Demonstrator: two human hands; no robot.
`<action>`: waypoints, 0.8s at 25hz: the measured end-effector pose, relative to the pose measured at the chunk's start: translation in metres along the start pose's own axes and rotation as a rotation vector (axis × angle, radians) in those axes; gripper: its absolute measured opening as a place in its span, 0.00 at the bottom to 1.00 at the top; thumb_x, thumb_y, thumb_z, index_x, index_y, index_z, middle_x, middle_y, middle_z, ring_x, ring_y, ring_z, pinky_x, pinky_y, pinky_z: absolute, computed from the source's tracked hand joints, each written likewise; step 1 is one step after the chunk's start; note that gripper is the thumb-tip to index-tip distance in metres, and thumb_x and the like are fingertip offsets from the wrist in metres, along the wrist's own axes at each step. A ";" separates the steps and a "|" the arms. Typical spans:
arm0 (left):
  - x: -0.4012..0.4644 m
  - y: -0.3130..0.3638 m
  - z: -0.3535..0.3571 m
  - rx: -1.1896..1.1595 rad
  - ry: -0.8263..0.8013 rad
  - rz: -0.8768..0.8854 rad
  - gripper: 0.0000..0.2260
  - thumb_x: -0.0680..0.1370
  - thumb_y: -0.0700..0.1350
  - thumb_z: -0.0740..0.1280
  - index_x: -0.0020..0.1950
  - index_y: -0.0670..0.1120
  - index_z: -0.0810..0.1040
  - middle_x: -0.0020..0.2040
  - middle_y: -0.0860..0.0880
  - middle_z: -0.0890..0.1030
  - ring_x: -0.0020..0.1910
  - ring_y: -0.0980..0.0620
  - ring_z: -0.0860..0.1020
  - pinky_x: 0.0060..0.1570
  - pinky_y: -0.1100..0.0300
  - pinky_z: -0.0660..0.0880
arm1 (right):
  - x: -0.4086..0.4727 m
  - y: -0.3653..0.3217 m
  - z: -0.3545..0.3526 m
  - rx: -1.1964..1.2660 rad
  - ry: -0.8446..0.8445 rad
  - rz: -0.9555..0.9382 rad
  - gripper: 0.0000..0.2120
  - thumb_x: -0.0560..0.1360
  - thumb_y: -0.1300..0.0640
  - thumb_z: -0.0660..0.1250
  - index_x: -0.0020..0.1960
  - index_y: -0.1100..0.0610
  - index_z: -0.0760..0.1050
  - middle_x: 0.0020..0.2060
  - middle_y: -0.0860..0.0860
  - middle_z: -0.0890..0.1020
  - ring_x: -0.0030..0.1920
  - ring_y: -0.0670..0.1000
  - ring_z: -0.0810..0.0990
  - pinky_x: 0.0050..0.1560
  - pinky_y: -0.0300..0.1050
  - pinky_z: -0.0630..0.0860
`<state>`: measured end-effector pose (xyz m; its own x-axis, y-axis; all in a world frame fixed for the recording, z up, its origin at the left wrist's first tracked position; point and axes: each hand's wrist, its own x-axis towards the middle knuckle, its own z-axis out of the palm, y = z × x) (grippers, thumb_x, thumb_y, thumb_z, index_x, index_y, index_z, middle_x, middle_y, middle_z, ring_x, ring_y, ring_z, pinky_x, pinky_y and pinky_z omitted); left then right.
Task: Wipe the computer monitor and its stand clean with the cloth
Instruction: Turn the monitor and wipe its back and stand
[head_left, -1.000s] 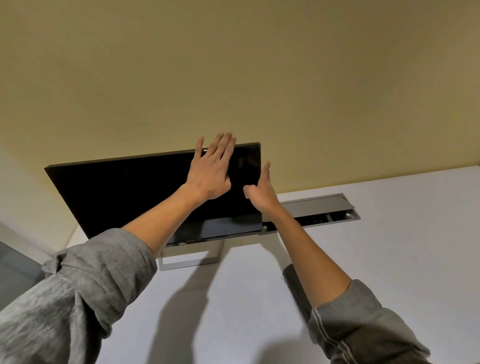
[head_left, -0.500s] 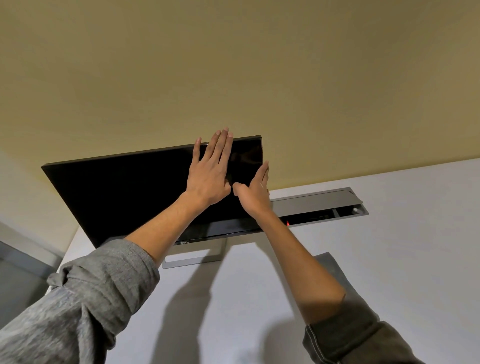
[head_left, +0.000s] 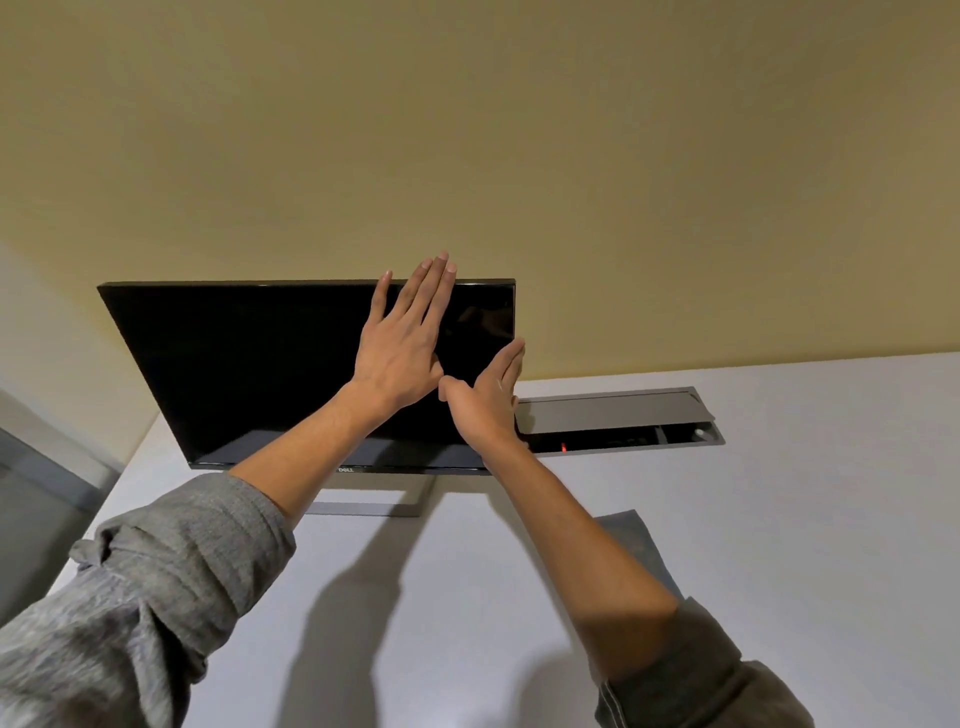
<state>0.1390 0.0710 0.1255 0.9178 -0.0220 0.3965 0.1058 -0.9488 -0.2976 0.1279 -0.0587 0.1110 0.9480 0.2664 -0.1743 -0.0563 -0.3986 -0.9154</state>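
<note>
Left hand (head_left: 400, 353) lies flat on the dark monitor (head_left: 270, 364), fingers (head_left: 434, 291) straight, together, tips past its top edge. Right hand (head_left: 485, 400), fingers straight, meets the right edge. The monitor stands upright on the table (head_left: 779, 545), long axis left-right, screen facing the person.

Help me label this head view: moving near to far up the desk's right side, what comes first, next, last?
Grey cloth → open cable tray in the desk → yellow wall.
</note>
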 end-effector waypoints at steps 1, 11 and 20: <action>-0.003 0.001 -0.001 0.009 0.006 -0.011 0.45 0.70 0.46 0.63 0.80 0.44 0.41 0.81 0.47 0.42 0.79 0.51 0.41 0.75 0.46 0.34 | -0.006 0.001 0.001 -0.011 -0.009 -0.003 0.51 0.75 0.50 0.66 0.75 0.53 0.26 0.77 0.48 0.33 0.78 0.50 0.37 0.77 0.57 0.45; -0.045 0.010 -0.028 0.077 -0.032 -0.070 0.48 0.67 0.45 0.68 0.81 0.44 0.43 0.81 0.48 0.43 0.79 0.53 0.41 0.74 0.48 0.30 | -0.065 0.014 -0.003 -0.052 -0.167 -0.039 0.53 0.72 0.51 0.66 0.74 0.54 0.23 0.75 0.48 0.28 0.75 0.47 0.29 0.77 0.56 0.38; -0.094 -0.008 -0.050 0.062 -0.022 -0.026 0.49 0.67 0.45 0.70 0.81 0.45 0.44 0.81 0.47 0.46 0.79 0.50 0.49 0.75 0.49 0.31 | -0.143 0.009 0.027 -0.034 -0.207 -0.034 0.58 0.72 0.43 0.68 0.72 0.55 0.21 0.72 0.47 0.24 0.73 0.47 0.27 0.77 0.53 0.39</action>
<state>0.0332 0.0648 0.1339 0.9226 0.0097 0.3856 0.1522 -0.9277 -0.3410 -0.0169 -0.0768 0.1178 0.8641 0.4538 -0.2176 -0.0116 -0.4144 -0.9100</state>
